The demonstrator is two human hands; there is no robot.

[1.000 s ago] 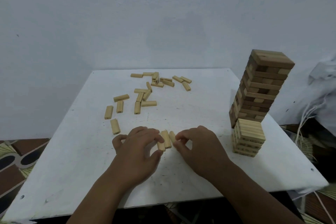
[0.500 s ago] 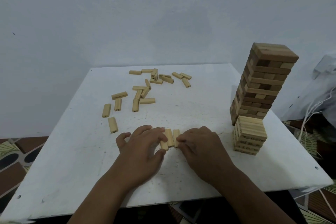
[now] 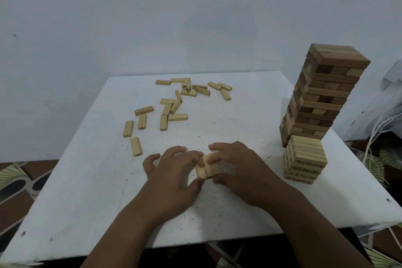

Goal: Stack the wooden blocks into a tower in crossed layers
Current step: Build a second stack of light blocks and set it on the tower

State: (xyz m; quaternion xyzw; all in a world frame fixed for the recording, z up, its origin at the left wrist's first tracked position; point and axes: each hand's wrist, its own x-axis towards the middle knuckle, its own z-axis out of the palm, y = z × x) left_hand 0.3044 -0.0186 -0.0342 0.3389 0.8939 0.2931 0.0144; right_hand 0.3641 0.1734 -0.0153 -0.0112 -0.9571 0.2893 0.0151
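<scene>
While both hands press in from either side, a row of blocks (image 3: pixel 207 167) lies flat on the table (image 3: pixel 87 191) between them. Left hand (image 3: pixel 171 172) curls around the row's left end, fingers over the far edge and thumb at the near corner; right hand (image 3: pixel 237 167) mirrors it, fingers on top of the right side and thumb at the near edge. Together they hold the row narrowly, the blocks touching side by side; how many there are I cannot tell, since the fingers cover part of them.

Beyond the left hand, loose blocks (image 3: pixel 171 104) lie scattered, with one single block (image 3: pixel 136 146) just off the left thumb's far side. Farther back, more blocks (image 3: pixel 195 88) sit in a jumble, some resting on each other.

To the right of the right hand, apart from it, stands a short stack (image 3: pixel 304 161) of pale blocks in crossed layers. Just behind that stack, and close against it, rises a tall tower (image 3: pixel 319 95) of darker wood, leaning a little to the right in this wide-angle view. Behind everything is a plain wall (image 3: pixel 152 17).
</scene>
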